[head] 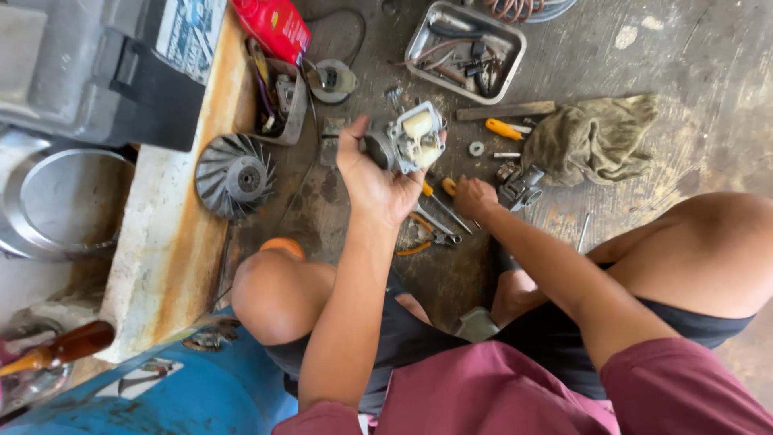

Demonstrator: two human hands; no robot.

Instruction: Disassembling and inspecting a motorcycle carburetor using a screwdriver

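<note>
At the far left a grey case [97, 64] lies over a round metal pan [64, 201], and a brown-handled tool [60, 348] pokes in below them. A rusty white ledge [173, 242] runs down beside them, and next to it on the floor [708, 64] lies a finned fan wheel [233, 175]. Above that a red bottle [274, 26] leans over a small box of wires [278, 101]. My left hand [372, 179] is raised over the floor, palm up, its fingers clamped around a carburetor [405, 138], which sits in my grip with its pale float facing me, clear of the ground. Under it, between my knees, lie pliers [427, 229] and a yellow-handled screwdriver [439, 203]. Behind, a metal tray [507, 28] holds hoses and small parts. My right hand [475, 197] is down at the floor just beside the screwdriver handle, fingers curled together; I cannot tell whether it grips anything. Just to its right sits a small grey metal part [522, 187], with a washer [477, 148] and an orange-handled tool [505, 129] beyond it, near a wooden stick [506, 110]. A dirty rag [592, 138] lies crumpled at the right of these.
</note>
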